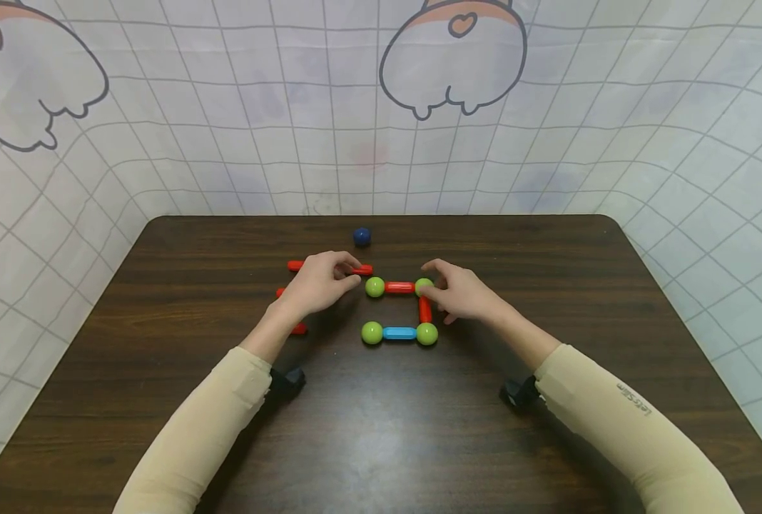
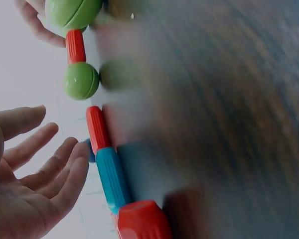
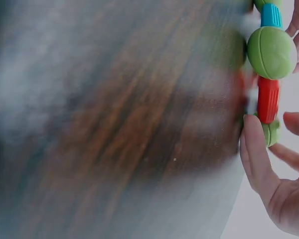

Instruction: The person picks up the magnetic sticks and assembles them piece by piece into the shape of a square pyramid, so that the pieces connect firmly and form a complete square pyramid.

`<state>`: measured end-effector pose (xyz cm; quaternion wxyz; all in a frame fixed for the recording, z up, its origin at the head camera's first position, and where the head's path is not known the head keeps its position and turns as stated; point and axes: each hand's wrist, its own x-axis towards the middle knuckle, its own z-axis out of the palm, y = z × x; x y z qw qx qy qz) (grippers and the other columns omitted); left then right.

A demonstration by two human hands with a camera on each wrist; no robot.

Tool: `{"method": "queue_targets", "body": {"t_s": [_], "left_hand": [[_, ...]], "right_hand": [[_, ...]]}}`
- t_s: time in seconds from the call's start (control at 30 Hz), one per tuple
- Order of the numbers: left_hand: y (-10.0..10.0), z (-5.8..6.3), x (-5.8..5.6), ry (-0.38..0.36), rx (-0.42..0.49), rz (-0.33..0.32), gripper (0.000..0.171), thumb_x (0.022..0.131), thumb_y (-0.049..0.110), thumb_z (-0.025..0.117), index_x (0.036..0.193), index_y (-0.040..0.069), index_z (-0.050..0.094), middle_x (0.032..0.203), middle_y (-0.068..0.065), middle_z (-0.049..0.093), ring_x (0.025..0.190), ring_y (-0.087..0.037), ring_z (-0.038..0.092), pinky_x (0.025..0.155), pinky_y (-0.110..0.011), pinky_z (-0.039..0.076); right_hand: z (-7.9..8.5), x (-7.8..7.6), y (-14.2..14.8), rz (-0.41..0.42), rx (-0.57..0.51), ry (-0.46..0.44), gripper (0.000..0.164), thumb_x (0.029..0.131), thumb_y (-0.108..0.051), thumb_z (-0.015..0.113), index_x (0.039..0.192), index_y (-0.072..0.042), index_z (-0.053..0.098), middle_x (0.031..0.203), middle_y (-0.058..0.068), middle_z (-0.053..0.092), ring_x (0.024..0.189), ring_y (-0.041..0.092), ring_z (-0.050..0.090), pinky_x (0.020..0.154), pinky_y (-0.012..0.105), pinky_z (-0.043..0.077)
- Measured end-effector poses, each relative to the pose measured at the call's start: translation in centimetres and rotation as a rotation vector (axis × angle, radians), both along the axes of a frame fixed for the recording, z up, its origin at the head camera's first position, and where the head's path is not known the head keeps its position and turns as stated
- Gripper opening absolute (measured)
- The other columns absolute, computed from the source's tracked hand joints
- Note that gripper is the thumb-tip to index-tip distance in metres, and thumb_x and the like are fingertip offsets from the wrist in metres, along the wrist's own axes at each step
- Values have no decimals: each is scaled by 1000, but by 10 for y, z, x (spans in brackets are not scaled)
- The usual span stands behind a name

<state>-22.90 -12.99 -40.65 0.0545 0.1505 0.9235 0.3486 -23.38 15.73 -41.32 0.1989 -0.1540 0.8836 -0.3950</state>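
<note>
In the head view an angular chain lies on the table: a green ball [image 1: 375, 287], a red rod [image 1: 399, 287], a second green ball [image 1: 424, 286] at the far right corner, another red rod [image 1: 425, 311], a near corner ball [image 1: 427, 333], a blue rod [image 1: 399, 333] and an end ball [image 1: 372, 333]. My right hand [image 1: 463, 291] is at the far right corner ball, its fingers loosely spread around it. Left of the chain, my left hand [image 1: 319, 282] hovers over a loose red rod [image 1: 362, 270], fingers relaxed and holding nothing.
A dark blue ball [image 1: 362, 236] sits near the table's far edge. Beneath and beside my left arm lie more loose rods, partly hidden, including a red one [image 1: 299, 329] and a blue one [image 2: 112, 177]. A white gridded curtain [image 1: 368, 164] hangs behind the table [image 1: 381, 442].
</note>
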Motion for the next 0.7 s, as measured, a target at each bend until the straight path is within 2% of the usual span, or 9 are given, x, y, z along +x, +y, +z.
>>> {"method": "queue_targets", "body": {"t_s": [0.13,0.33,0.57,0.7], "left_hand": [[-8,1,1,11,11,25,24,101,19,68,122,9,71,110,-6,71,97,-22,66,84,-42,53],[-17,2,1,-20,-9,63,23,99,11,67,121,5,72,114,-10,69,103,-26,66,87,-43,53],[-25,3,-3,-49,-138,45,30,96,10,72,124,1,70,129,-17,64,122,-37,58,102,-51,47],[-25,3,-4,-64,-198,24,30,97,11,73,125,0,70,130,-20,62,124,-38,57,103,-51,47]], "right_hand": [[0,-2,-2,21,21,28,38,105,-19,61,141,-8,57,94,12,60,72,25,60,60,36,60],[2,-3,2,9,37,22,31,103,-20,63,131,-7,63,93,11,62,73,25,63,60,36,60],[4,-1,10,20,75,27,29,102,-23,65,126,-7,64,89,12,65,61,23,62,61,35,58],[5,1,14,24,94,34,29,101,-24,66,124,-7,65,86,10,64,60,21,60,60,34,57]]}}
